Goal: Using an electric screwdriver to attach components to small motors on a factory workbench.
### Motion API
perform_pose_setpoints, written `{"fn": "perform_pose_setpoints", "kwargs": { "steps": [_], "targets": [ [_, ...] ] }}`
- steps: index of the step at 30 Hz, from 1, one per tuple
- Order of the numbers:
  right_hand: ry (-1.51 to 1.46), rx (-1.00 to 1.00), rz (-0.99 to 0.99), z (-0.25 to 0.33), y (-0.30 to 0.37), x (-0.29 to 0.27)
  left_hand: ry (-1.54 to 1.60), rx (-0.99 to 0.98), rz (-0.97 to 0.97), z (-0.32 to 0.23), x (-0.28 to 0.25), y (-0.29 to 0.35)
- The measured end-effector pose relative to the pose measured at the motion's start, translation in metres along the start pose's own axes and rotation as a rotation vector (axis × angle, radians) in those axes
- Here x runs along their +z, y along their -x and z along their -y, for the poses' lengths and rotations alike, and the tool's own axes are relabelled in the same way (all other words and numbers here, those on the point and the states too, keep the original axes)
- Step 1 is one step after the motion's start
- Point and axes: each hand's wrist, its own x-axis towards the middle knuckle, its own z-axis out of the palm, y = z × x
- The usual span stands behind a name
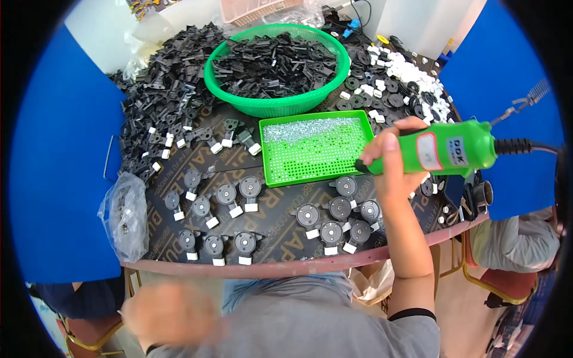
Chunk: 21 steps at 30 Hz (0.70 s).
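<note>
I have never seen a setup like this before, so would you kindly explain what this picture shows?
There is no robot here: these are a person's own bare hands, seen from above by a wide fisheye camera worn on the head, which is why straight edges curve.

The right hand grips a green handheld tool with a cable at its rear end. The left hand is a blur near the body, so I cannot tell whether it holds anything.

On the dark table sits a green perforated tray with small silvery pieces in it. Behind it, a green basket is full of black parts. Nearer the person lie round grey assemblies with white ends, in loose groups.
</note>
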Motion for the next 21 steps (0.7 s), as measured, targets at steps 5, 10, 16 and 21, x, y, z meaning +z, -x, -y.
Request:
{"fn": "perform_pose_setpoints", "kwargs": {
  "steps": [5, 10, 16, 21],
  "targets": [
    [0.003, 0.020, 0.105, -0.037, 0.000, -0.004, -0.221, -0.271, -0.093, 0.038, 0.058, -0.018],
    [-0.036, 0.011, 0.147, -0.052, 0.002, 0.000, -0.301, -0.272, -0.035, 0.057, 0.079, -0.012],
    [0.016, 0.026, 0.155, -0.059, 0.002, 0.002, -0.294, -0.289, -0.052, 0.067, 0.097, -0.007],
    [0.006, -0.030, 0.183, -0.068, -0.002, -0.003, -0.255, -0.298, -0.093, 0.067, 0.108, -0.010]
  ]
}}
